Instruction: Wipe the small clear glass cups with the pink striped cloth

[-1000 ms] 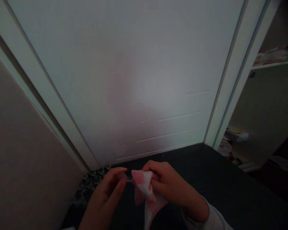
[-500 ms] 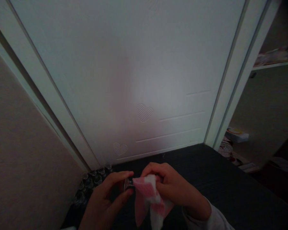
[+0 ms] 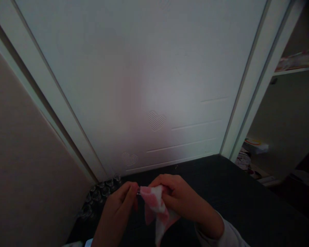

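My left hand (image 3: 118, 210) is closed, thumb and fingers pinching a small clear glass (image 3: 138, 191) that is mostly hidden. Only a shiny bit of it shows between the fingertips and the cloth. A pink and white cloth (image 3: 157, 202) is bunched in my right hand (image 3: 179, 195), with its loose corners hanging down. The cloth's upper left edge meets the glass. Both hands are held over the dark tabletop (image 3: 208, 181).
Several small clear glasses (image 3: 96, 196) stand together at the table's left corner, by the beige wall (image 3: 28, 154). A white panel with embossed hearts (image 3: 156, 120) rises behind the table. To the right, shelves hold a white box (image 3: 257, 147) and other items.
My left hand has turned and closed its fingers further over the glass, which shows less now. The cloth has shifted slightly left and up. My right hand stays nearly in place.
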Tool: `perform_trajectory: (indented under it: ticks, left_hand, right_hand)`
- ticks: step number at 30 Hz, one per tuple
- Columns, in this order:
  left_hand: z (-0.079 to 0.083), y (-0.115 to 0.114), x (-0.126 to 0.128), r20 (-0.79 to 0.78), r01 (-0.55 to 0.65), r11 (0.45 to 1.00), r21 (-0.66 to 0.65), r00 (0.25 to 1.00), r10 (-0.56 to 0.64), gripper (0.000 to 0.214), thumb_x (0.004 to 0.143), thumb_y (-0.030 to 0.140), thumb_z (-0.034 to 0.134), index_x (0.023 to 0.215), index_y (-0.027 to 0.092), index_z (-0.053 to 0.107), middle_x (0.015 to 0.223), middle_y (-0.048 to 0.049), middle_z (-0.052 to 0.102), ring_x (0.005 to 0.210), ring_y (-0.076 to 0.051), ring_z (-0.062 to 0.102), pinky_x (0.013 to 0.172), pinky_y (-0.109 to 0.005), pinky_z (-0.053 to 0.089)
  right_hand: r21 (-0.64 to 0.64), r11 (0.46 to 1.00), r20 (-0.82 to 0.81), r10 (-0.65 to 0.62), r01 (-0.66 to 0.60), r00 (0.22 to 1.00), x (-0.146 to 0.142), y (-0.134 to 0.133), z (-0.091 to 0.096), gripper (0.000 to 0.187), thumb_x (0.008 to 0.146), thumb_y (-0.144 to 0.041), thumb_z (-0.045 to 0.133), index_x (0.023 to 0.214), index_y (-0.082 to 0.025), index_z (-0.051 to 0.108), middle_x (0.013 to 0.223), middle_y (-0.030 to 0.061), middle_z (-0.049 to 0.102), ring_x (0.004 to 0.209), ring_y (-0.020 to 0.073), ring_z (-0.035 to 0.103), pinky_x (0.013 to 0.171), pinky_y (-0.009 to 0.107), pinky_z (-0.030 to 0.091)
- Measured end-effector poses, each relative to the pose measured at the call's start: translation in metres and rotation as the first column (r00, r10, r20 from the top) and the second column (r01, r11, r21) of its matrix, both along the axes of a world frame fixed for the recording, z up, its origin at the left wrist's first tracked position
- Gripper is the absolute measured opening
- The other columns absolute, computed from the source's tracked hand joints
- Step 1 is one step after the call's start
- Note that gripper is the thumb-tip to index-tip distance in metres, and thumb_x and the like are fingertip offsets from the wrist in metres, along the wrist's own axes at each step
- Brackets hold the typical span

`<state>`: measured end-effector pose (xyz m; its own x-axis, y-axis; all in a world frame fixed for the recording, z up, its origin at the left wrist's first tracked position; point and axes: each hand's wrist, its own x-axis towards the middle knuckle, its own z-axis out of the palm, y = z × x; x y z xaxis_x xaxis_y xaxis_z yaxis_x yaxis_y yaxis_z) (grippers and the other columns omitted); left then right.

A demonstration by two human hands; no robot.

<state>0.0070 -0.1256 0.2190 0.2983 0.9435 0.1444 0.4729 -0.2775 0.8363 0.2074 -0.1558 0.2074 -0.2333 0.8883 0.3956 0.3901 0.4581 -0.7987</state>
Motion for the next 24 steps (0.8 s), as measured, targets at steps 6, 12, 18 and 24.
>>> perform_trajectory:
  ticks: [6, 12, 18, 24]
  left_hand:
    - [-0.002, -0.003, 0.003, 0.044, 0.000, 1.000, -0.001, 0.999, 0.000, 0.048, 0.091, 0.061, 0.047, 0.073, 0.022, 0.066, 0.060, 0.0040, 0.052, 0.058, -0.018, 0.052, 0.054, -0.026, 0.039]
    - [-0.002, -0.005, 0.009, 0.122, 0.019, 1.000, 0.022, 0.992, -0.021, 0.040, 0.093, 0.055, 0.048, 0.085, 0.022, 0.069, 0.072, 0.0000, 0.064, 0.068, -0.020, 0.060, 0.061, -0.027, 0.047]
    - [-0.005, -0.008, 0.009, 0.160, -0.007, 0.998, 0.062, 0.987, -0.003, 0.033, 0.093, 0.050, 0.053, 0.098, 0.024, 0.072, 0.093, -0.0035, 0.073, 0.086, -0.023, 0.067, 0.077, -0.028, 0.053]
    - [-0.012, -0.007, 0.002, 0.175, -0.023, 0.996, 0.088, 0.985, 0.007, 0.038, 0.093, 0.056, 0.054, 0.104, 0.026, 0.076, 0.106, -0.0042, 0.076, 0.101, -0.025, 0.068, 0.087, -0.028, 0.053]
  right_hand:
    - [0.003, 1.000, -0.022, -0.003, 0.003, 1.000, 0.000, -0.003, 0.001, 0.033, 0.070, -0.009, 0.052, 0.092, -0.018, 0.074, 0.084, 0.0036, 0.075, 0.074, 0.0175, 0.063, 0.067, 0.026, 0.044]
    - [-0.021, 0.999, -0.150, 0.032, -0.035, 0.988, 0.003, -0.003, 0.001, 0.031, 0.069, -0.010, 0.050, 0.088, -0.017, 0.073, 0.081, 0.0025, 0.073, 0.071, 0.0158, 0.063, 0.064, 0.024, 0.044]
    - [-0.067, 0.996, -0.233, 0.047, -0.064, 0.971, 0.005, -0.002, -0.003, 0.027, 0.071, -0.011, 0.053, 0.089, -0.016, 0.073, 0.078, 0.0013, 0.072, 0.068, 0.0149, 0.061, 0.061, 0.023, 0.043]
    - [-0.092, 0.991, -0.313, 0.063, -0.096, 0.948, 0.005, 0.001, -0.004, 0.021, 0.074, -0.010, 0.056, 0.086, -0.016, 0.071, 0.076, -0.0006, 0.068, 0.066, 0.0131, 0.058, 0.061, 0.023, 0.041]
